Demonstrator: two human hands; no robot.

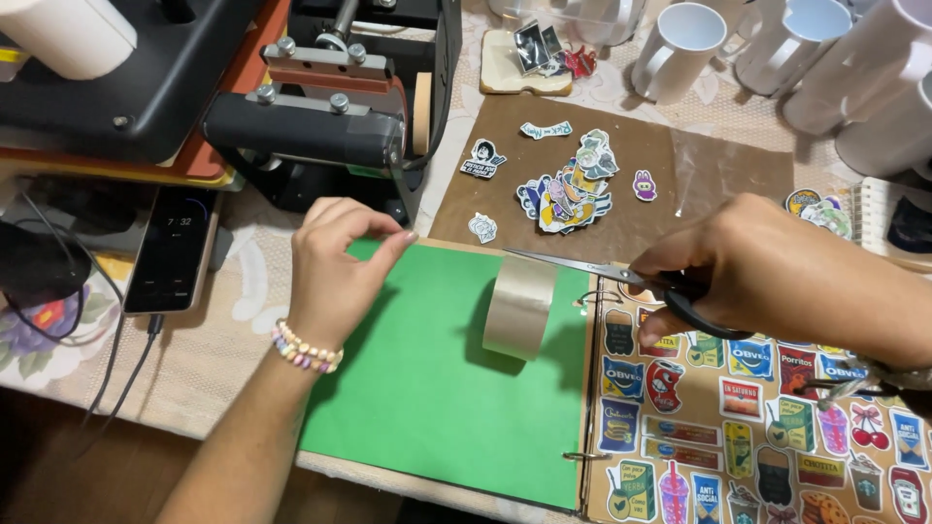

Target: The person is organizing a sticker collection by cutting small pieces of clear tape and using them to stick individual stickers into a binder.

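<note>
While your left hand (335, 262) pinches the free end of a clear tape strip between thumb and fingertips, your right hand (767, 267) is closed through the black handles of the scissors (621, 281), whose blades point left toward the tape roll (519, 306). The roll hangs on edge just above the green sheet (427, 388), apparently suspended by the taut strip, which would explain why your left hand is lifted and pulling away from it: a stretched strip gives the blades something firm to meet. The blades look only slightly parted, their tips just above the roll.

The green sheet lies in an open ring binder (587, 378), and the facing page (757, 417) on the right is covered with colourful stickers. Beyond the binder, a brown sheet (621, 136) holds a loose pile of cut-out stickers (568, 189). White mugs (680, 49) stand along the far edge of the counter (223, 330), a black press machine (320, 107) sits at far left, and a phone (175, 247) lies beside it.
</note>
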